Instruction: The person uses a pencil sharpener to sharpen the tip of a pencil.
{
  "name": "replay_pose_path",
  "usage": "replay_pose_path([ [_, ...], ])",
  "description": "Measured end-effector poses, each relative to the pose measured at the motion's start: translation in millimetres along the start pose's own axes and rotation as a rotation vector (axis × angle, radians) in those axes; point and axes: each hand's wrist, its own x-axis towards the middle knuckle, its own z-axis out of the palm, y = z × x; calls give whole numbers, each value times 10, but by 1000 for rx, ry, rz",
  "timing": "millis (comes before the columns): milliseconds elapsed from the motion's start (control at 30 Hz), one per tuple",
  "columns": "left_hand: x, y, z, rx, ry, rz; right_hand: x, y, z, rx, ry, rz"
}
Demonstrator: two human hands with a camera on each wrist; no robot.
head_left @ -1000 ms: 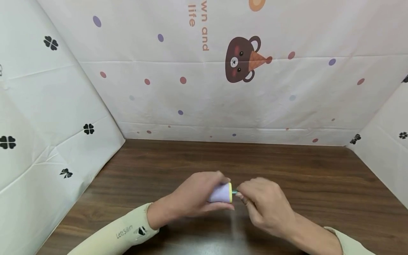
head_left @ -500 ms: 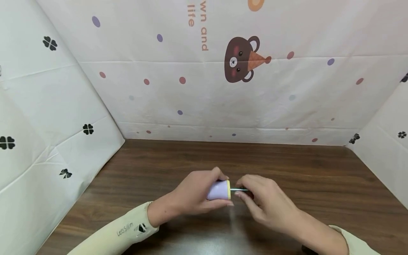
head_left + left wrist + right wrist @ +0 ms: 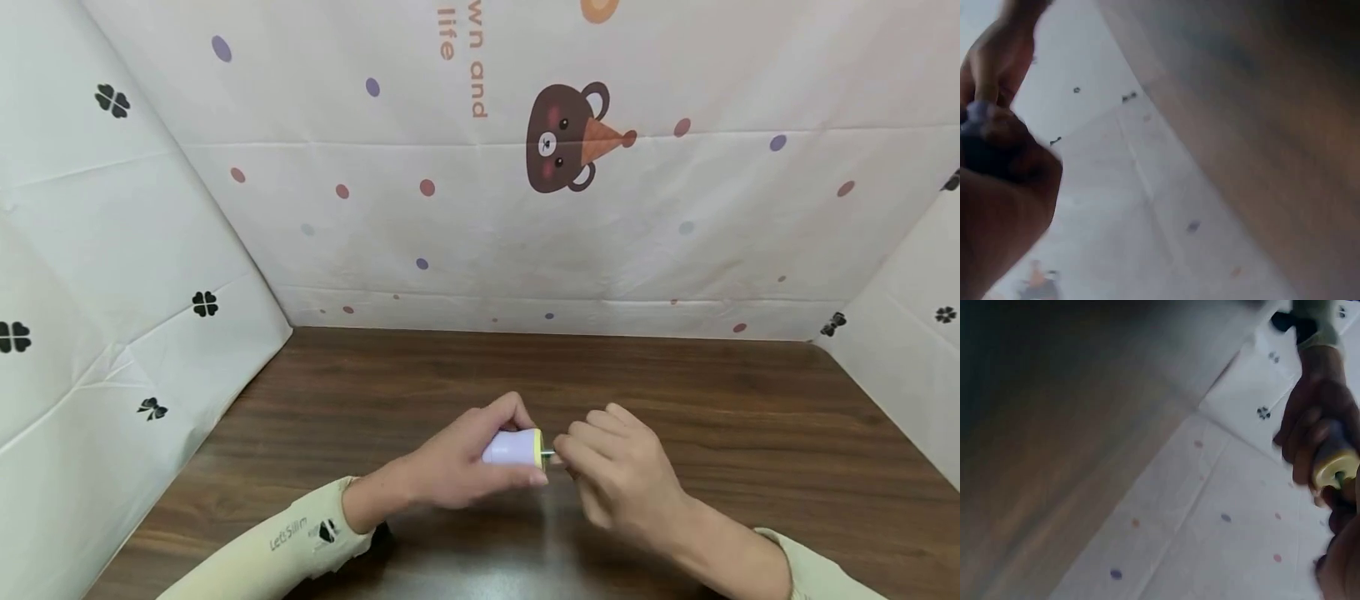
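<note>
L hand [image 3: 457, 467]: lilac handle [image 3: 513, 448] gripped.
R hand [image 3: 618, 479]: metal shaft [image 3: 548, 454] pinched.
Change: shaft pushed back in vs 0.5 s ago; likely reseated.

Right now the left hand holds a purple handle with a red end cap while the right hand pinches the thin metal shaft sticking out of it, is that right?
Not quite: the end cap is yellow, not red, as the head view shows. The left hand does hold the purple handle, and the right hand pinches the thin metal shaft.
</note>
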Motion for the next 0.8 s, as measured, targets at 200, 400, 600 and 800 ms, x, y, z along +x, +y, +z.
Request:
replay_pose_path([
  [200, 11, 12, 1, 974, 77, 465, -123, -59, -108, 767, -447, 792],
  [400, 45, -17, -31, 1196, 146, 673, -104, 25, -187, 1052, -616, 1054],
  [600, 22, -30, -43, 749, 141, 315, -71, -3, -209, 553, -406, 646],
  [800, 0, -10, -31, 28, 111, 42, 108, 105, -97, -24, 30, -120],
])
